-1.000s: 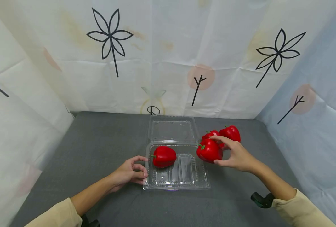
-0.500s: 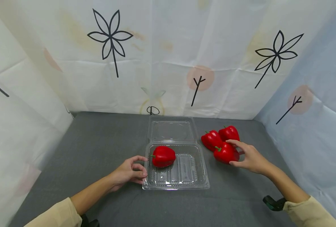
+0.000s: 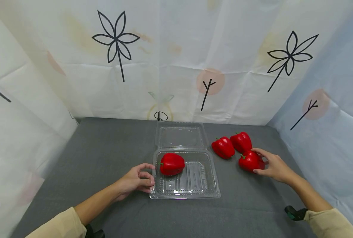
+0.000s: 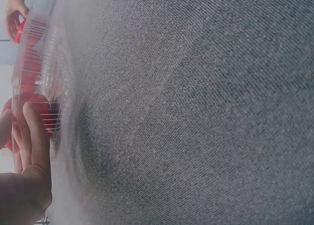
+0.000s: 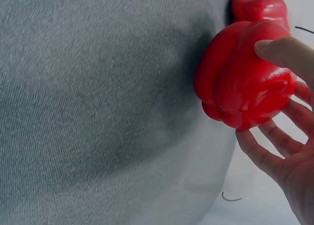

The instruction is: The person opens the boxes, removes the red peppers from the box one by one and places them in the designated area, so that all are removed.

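In the head view my right hand grips a red bell pepper low over the table, right of the others. The right wrist view shows the thumb on one side of this pepper and fingers around the other. My left hand touches the left edge of an open clear plastic clamshell container. Its fingers lie fairly straight along the container wall in the left wrist view. Another red bell pepper lies on its side in the left half of the container's base, green stem toward the left hand.
Two more red peppers, a nearer one and a farther one, sit right of the container. The container's lid lies folded back toward the rear wall. Printed cloth walls border the grey table behind and at both sides.
My right hand has carried its pepper right and lower, from beside the container's edge to beyond the two loose peppers. The left hand and the container have stayed put.
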Demonstrator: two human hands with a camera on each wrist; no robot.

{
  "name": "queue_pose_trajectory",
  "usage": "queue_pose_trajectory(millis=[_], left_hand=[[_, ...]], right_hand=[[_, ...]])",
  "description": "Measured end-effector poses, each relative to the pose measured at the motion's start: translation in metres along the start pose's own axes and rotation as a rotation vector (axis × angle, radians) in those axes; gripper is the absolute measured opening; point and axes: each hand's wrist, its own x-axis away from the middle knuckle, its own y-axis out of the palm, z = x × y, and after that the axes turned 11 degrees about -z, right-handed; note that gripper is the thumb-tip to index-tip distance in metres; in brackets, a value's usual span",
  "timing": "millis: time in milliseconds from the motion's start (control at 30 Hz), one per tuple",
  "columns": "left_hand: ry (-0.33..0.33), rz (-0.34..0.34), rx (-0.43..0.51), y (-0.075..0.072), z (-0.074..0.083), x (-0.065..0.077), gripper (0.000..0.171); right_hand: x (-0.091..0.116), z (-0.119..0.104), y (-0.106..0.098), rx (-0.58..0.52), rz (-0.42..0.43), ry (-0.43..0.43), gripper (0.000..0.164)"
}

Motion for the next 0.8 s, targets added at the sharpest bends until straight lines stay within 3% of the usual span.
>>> queue_pose_trajectory(millis=[233,500,800], left_hand=[[0.003,0.0,-0.003,-0.001,0.0,0.0,0.061],[-0.008,0.004,-0.006,-0.001,0.001,-0.001,0.063],[-0.032,0.015,-0.016,-0.001,0.002,-0.002,0.061]], right_hand=[[0.003,0.014,0.0,0.001,0.019,0.004,0.068],[0.004,0.027,-0.001,-0.083,0.015,-0.035,0.064],[0.004,0.035,0.002,-0.312,-0.02,-0.03,0.065]])
